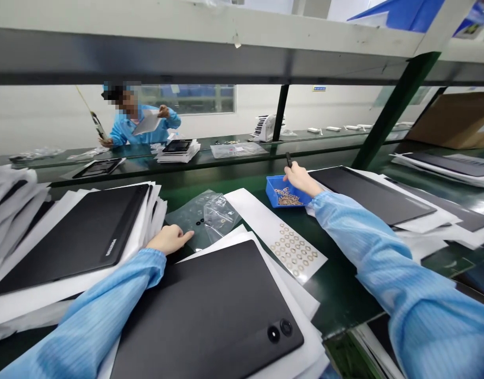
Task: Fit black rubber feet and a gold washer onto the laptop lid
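Observation:
A dark grey tablet back cover (210, 316) lies camera-side up on white sheets right in front of me. My left hand (169, 238) rests at its far left corner, fingers curled loosely, index tip touching a clear plastic bag (204, 217). My right hand (301, 178) reaches over a small blue tray (274, 192) of tiny gold rings and is closed on a thin dark tool (288, 159). Between the hands lies a white sheet (293, 248) with rows of gold rings.
A stack of dark covers on white sheets (84, 234) sits at left, more covers (368, 195) at right. Across the conveyor a person in a blue coat (141, 125) handles a panel. A green post (392, 110) stands at right, under an overhead shelf (187, 47).

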The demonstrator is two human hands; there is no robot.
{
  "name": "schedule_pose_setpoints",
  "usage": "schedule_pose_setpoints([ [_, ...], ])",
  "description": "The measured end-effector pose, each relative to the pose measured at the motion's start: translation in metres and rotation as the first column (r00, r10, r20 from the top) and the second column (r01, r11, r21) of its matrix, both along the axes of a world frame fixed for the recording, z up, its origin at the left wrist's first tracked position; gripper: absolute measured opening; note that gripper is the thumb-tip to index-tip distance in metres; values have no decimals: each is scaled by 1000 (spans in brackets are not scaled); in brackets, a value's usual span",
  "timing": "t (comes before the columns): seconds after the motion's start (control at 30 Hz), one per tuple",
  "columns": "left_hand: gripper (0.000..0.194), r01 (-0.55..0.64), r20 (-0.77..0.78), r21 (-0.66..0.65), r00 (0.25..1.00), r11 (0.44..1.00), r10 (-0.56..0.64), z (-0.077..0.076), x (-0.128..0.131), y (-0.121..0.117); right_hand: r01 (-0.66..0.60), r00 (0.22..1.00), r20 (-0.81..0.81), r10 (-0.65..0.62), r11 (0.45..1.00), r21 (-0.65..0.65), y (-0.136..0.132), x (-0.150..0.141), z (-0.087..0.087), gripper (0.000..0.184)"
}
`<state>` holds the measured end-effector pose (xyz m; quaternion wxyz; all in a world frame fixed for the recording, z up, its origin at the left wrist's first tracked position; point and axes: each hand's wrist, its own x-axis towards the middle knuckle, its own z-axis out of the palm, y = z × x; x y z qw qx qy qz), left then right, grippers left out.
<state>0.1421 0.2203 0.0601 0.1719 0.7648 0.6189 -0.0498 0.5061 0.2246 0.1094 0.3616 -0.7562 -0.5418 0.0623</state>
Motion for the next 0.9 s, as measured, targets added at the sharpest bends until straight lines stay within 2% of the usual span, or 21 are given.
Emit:
schedule_pose_setpoints([
  [0.1, 42, -40, 37, -67, 998, 997, 43, 1, 2, 1, -122, 986, 112, 122, 993, -2, -1, -31, 11, 15],
  [0.17, 40, -64, 65, -88, 995, 994, 70, 1, 2, 0, -269, 945, 184, 269, 963, -26, -2, -66, 8, 14],
  [0.3, 33, -116, 101, -115, 987, 987, 128, -3, 1, -1, -548, 781, 261, 568, 823, -150, -2, -145, -17, 22],
  [0.37, 31, -137, 118, -127, 981, 982, 152, -5, 1, -1, -606, 721, 276, 636, 771, -194, 2, -175, -31, 25],
  [0.43, 32, -157, 143, -134, 974, 978, 176, -6, 0, -1, -625, 693, 288, 661, 750, -218, 11, -192, -41, 26],
  [0.6, 30, -228, 225, -162, 939, 960, 261, -9, 0, 1, -608, 696, 240, 677, 733, -304, 33, -195, -53, 25],
  [0.73, 31, -296, 302, -214, 886, 931, 351, -11, -1, 3, -648, 684, 86, 724, 658, -383, 37, -183, -58, 25],
  [0.8, 34, -329, 350, -256, 845, 909, 404, -11, -1, 5, -693, 670, -1, 742, 626, -356, 37, -178, -57, 23],
  [0.9, 38, -348, 444, -343, 758, 873, 477, -10, 1, 6, -758, 641, -118, 758, 602, -251, 37, -172, -52, 15],
])
